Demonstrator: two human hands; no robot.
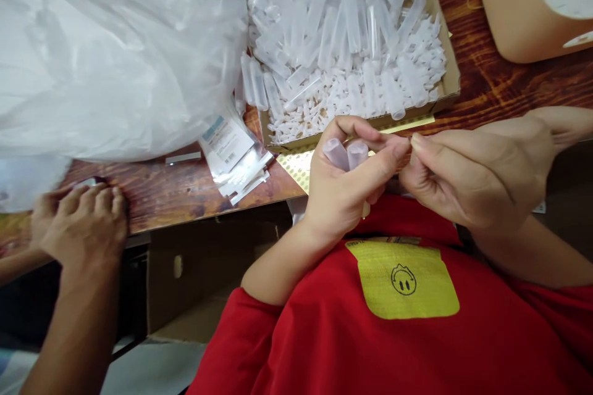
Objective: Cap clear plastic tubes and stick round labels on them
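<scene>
My left hand (340, 188) is wrapped round two frosted plastic tubes (346, 154), whose round ends stick up between the thumb and fingers. Its thumb and forefinger tips also pinch together, close against the fingertips of my right hand (482, 173). The right thumb and forefinger are pressed together too; whatever they hold is too small or hidden to name. Just beyond both hands lies a shallow cardboard box (447, 89), heaped with clear tubes (324, 24) and small white plastic pieces (315, 114).
A big white plastic bag (120, 55) fills the left of the wooden table (167, 197), beside flat labelled packets (234, 148). A tan container (509, 12) stands at the right. Another person's hands (88, 216) rest at the left edge. Below the table is a cardboard carton (194, 278).
</scene>
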